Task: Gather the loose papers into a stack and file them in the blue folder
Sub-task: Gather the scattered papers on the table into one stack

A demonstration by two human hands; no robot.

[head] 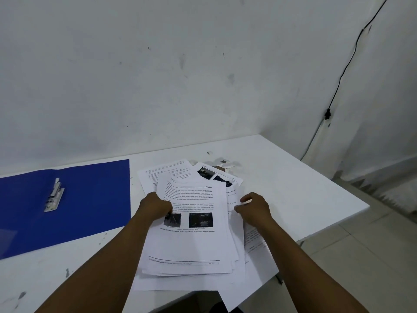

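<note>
Nearest the camera, two bare forearms reach up from the bottom edge at about 6 o'clock, cut off at the elbows. At 9 o'clock the blue plastic folder (pixel 90 199) lies spread open and flat on the white table (pixel 293 177), its silver metal clip (pixel 54 195) exposed, presumably so sheets can go straight in. Just right of it, at centre, sits the untidy pile of white printed paper sheets (pixel 191 233), fanned at odd angles and overhanging the table's near edge. The left hand (pixel 156 205) is clenched on the pile's left edge, fingers curled out of sight beneath it; the right hand (pixel 255 207) pinches the right edge, seemingly to square the sheets. The printed text is too blurred to read. At 1 o'clock a thin black cable (pixel 345 71) runs down the wall (pixel 158 75).
</note>
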